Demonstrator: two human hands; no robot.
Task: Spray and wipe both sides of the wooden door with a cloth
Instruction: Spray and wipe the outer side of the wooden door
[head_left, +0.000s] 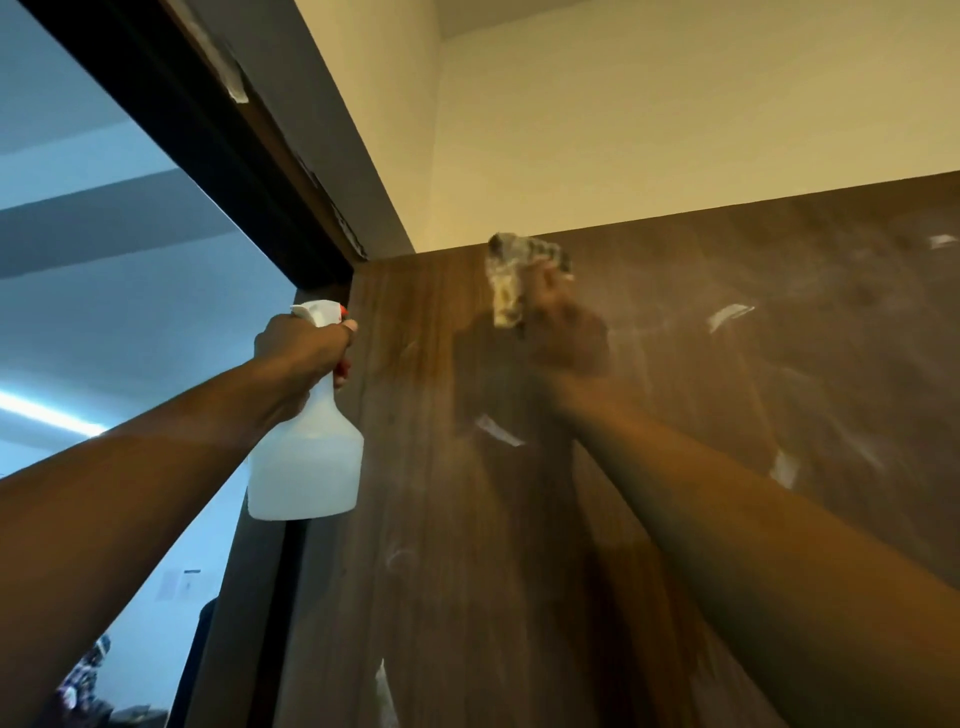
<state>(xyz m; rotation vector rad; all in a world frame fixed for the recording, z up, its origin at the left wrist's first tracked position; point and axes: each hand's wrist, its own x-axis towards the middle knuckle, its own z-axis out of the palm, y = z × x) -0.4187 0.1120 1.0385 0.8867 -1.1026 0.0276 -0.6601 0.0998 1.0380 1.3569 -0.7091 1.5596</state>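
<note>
The dark wooden door (467, 519) is streaked with pale smears. A crumpled cloth (504, 291) is pressed against it near its top edge, and a white spray bottle (306, 467) is held upright at its left edge.

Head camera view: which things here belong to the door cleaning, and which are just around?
In use: wooden door, spray bottle gripped by the left hand, cloth held against the door by the right hand.
Just there: dark door frame, cream wall, light strip in the room beyond.
</note>
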